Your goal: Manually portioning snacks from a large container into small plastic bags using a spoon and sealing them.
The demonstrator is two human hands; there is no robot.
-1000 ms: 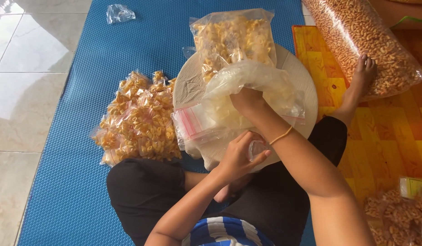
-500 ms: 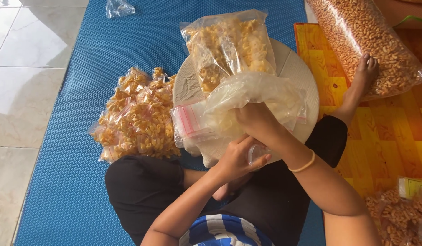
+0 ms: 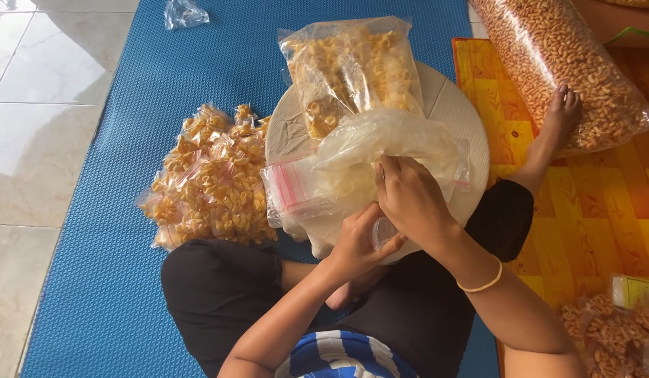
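My left hand (image 3: 358,241) grips a small clear zip bag (image 3: 382,232) at the near edge of a round pale board (image 3: 456,105) on my lap. Directly above that small bag is my right hand (image 3: 410,198), fingers curled, just outside the mouth of a large open clear bag (image 3: 380,143) of yellow curled snacks (image 3: 349,59); what its fingers hold is hidden. A stack of empty zip bags with red strips (image 3: 291,187) lies on the board's left side.
A pile of filled small snack bags (image 3: 212,178) lies on the blue mat (image 3: 114,210) to my left. A long bag of brown snacks (image 3: 562,63) lies by my foot (image 3: 559,115) on the orange mat. More packed snacks (image 3: 611,329) sit bottom right.
My right hand has drawn back out of the large bag toward me and now sits over the small bag in my left hand. The left hand stays put.
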